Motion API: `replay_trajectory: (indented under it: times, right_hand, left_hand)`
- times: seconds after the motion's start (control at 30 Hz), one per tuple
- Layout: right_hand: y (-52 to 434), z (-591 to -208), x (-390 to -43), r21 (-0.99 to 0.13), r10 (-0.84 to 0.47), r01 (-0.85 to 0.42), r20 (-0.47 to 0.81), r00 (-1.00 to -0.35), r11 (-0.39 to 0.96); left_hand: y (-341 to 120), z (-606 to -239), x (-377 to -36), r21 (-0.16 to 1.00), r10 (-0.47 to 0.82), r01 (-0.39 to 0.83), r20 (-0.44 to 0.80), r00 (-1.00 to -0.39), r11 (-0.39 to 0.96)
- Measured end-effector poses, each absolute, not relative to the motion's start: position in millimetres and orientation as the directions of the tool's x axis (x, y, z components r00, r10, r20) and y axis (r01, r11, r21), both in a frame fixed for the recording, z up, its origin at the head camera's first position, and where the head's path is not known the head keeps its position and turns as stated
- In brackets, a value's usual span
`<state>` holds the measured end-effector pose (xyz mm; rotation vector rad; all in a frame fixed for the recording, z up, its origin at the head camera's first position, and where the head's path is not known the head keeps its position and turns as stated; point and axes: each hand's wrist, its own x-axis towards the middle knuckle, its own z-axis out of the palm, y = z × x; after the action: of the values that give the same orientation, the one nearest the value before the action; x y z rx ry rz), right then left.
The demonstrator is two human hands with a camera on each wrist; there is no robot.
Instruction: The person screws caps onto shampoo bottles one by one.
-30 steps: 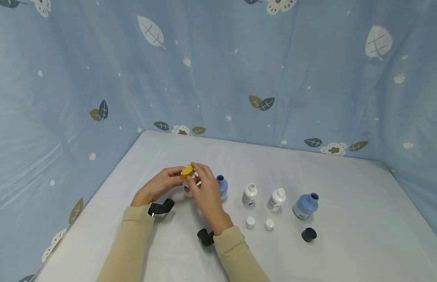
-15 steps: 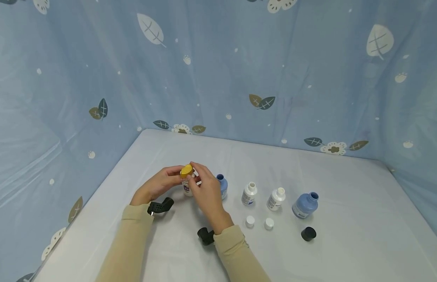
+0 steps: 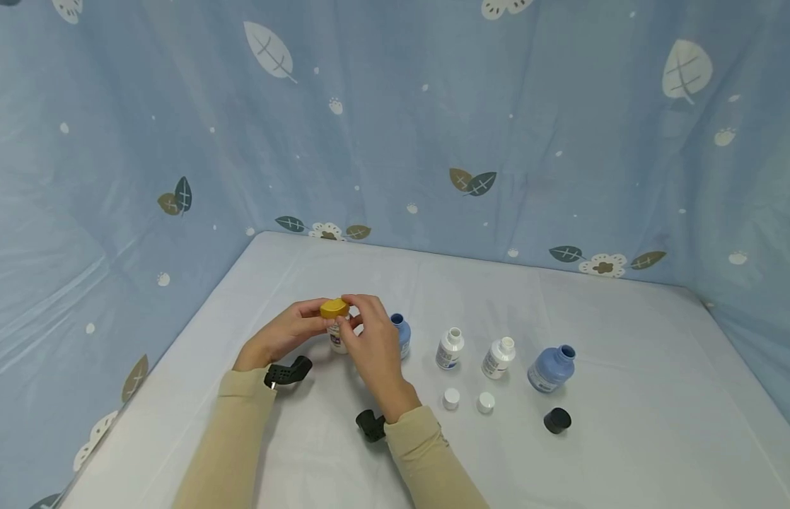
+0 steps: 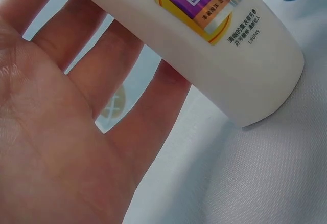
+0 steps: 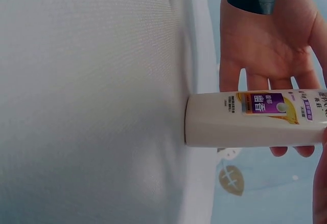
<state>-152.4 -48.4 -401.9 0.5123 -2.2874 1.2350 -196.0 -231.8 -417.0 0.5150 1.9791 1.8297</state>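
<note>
A small white bottle [image 3: 336, 339] with a purple and yellow label stands on the white table [image 3: 624, 367], slightly tilted. My left hand [image 3: 308, 324] holds its upper part from the left, fingers behind the bottle [image 4: 214, 35], palm [image 4: 61, 132] open toward it. My right hand [image 3: 354, 316] pinches the yellow cap [image 3: 334, 308] on top of the bottle. In the right wrist view the bottle [image 5: 255, 119] rests its base on the table in front of my left hand [image 5: 265, 45].
To the right stand a small blue bottle [image 3: 401, 336], two uncapped white bottles [image 3: 450, 348] [image 3: 498, 357] and a larger blue bottle [image 3: 551, 368]. Two white caps [image 3: 451, 399] [image 3: 486, 403] and a black cap [image 3: 556, 420] lie in front. Blue patterned cloth [image 3: 433, 127] walls the back and sides.
The yellow cap has shifted slightly left and sits flatter between my fingers. Both hands stay at the bottle; nothing else moved.
</note>
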Motion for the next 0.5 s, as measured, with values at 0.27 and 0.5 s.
replay_trajectory:
  times: [0.27,0.5]
  right_hand:
    - [-47.0,-400.7,-152.5,-0.671,-0.056,-0.524,0.587,-0.808,0.525]
    - [-47.1,-399.5,-151.9,-0.68,-0.049,-0.529,0.591,-0.806,0.507]
  left_hand:
    - [-230.3,-415.3,-196.1,0.996,0.512,0.006,-0.043,-0.858,0.094]
    - [-231.4,-417.5,-196.3,0.997,0.515,0.007,-0.034,-0.856,0.077]
